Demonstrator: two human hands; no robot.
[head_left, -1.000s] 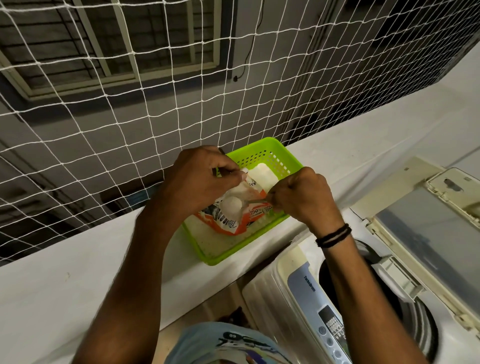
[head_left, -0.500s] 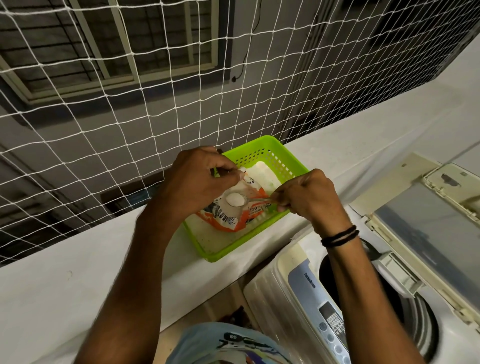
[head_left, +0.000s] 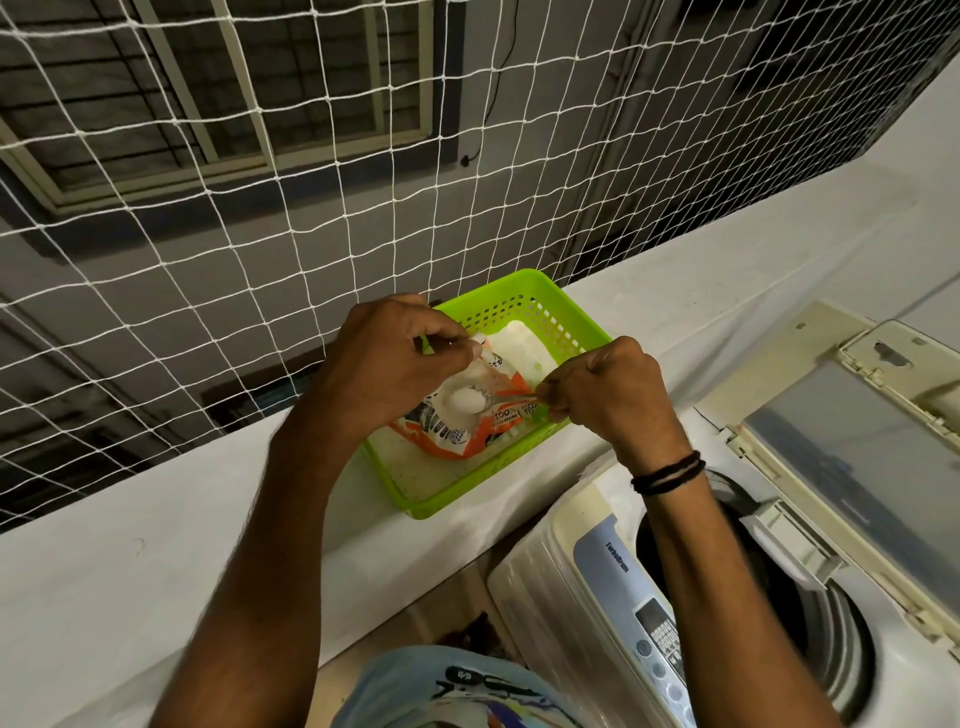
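Observation:
An orange and white detergent pouch (head_left: 457, 434) lies in a green plastic basket (head_left: 566, 325) on a white ledge. My left hand (head_left: 384, 364) pinches the pouch's top edge and holds it up. My right hand (head_left: 608, 395) grips the handle of a spoon (head_left: 467, 400) heaped with white powder, which hovers over the pouch. A second white packet (head_left: 519, 345) lies behind the pouch in the basket.
A top-loading washing machine (head_left: 613, 582) stands below at the right, its lid (head_left: 852, 457) raised and the drum (head_left: 810, 618) exposed. The white ledge (head_left: 130, 571) runs left to right. A white net (head_left: 311, 182) closes off the space behind the basket.
The spoon has come up out of the pouch with a heap of powder on it. My right hand has drawn slightly back to the right; my left hand keeps its hold.

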